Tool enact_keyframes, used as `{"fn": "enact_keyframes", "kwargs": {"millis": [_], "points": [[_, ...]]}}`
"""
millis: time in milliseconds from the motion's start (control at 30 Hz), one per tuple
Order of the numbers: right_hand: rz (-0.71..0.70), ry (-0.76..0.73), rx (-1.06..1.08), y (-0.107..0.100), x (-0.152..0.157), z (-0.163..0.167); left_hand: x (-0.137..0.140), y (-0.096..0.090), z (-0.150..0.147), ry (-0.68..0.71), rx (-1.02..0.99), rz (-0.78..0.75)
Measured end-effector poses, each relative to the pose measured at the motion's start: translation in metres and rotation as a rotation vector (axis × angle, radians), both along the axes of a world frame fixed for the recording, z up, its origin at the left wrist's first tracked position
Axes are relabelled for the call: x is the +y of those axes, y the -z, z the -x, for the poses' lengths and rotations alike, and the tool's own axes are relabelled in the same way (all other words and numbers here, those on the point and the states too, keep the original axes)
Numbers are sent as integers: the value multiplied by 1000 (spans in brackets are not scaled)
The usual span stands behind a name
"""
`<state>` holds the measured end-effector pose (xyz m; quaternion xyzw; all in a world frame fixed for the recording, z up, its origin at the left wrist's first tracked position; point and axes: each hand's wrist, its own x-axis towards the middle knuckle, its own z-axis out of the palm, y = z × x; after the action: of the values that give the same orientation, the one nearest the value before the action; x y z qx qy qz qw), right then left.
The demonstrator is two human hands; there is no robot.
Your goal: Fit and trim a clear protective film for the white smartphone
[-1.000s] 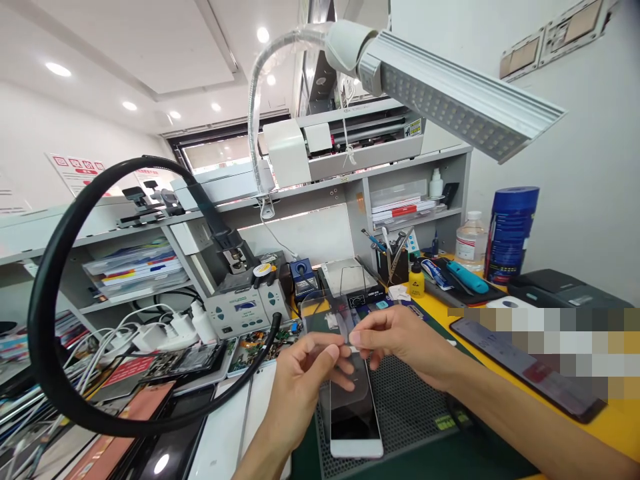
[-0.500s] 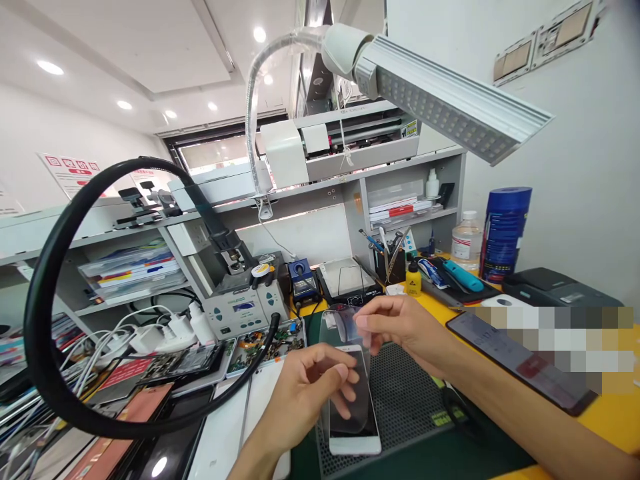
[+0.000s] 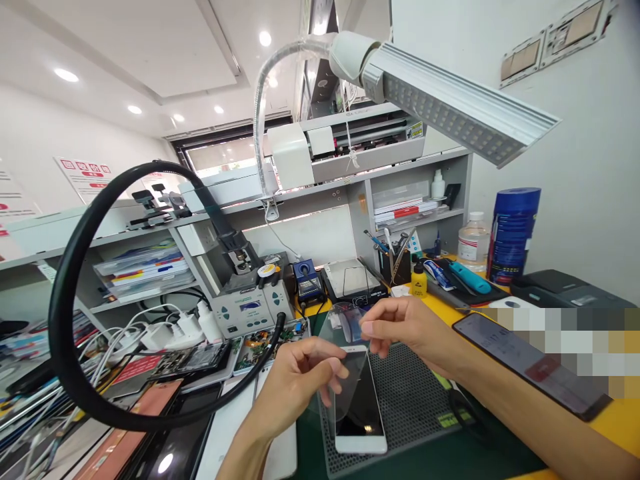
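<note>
A white-framed phone [image 3: 359, 400] with a dark screen lies face up on a black perforated mat [image 3: 415, 393]. Over its upper left part hangs a sheet of clear film [image 3: 340, 327], tilted, its lower edge hard to make out. My right hand [image 3: 397, 327] pinches the film near its upper right side, just beyond the phone's top end. At the phone's left edge, my left hand [image 3: 303, 377] has its thumb and fingers curled together on the film; the exact contact is partly hidden.
A second phone [image 3: 530, 363] lies on the yellow bench to the right. At left, a black hose [image 3: 57, 320] loops in front of a rework station [image 3: 250, 307]. A tray of small parts [image 3: 255, 350] sits behind my left hand. An LED lamp [image 3: 450, 107] hangs overhead.
The film has shifted left off much of the phone's screen, so more of the dark glass shows. My left hand has drawn slightly left relative to the phone. The view has turned slightly.
</note>
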<state>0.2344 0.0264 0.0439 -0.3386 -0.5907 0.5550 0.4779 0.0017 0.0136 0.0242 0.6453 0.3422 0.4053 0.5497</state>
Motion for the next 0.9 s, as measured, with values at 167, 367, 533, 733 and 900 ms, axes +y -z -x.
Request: {"fn": "enact_keyframes", "kwargs": {"millis": [167, 367, 533, 733, 900], "points": [[20, -23, -17, 1, 1, 0, 0, -1, 2, 18, 5, 24], [90, 95, 78, 10, 10, 0, 2, -12, 15, -63, -235, 227], [132, 134, 204, 11, 16, 3, 7, -2, -2, -128, -655, 223], [130, 141, 234, 14, 6, 11, 1, 8, -28, -265, -707, 204], [85, 184, 111, 15, -12, 24, -7, 10, -35, -243, -568, 123]]}}
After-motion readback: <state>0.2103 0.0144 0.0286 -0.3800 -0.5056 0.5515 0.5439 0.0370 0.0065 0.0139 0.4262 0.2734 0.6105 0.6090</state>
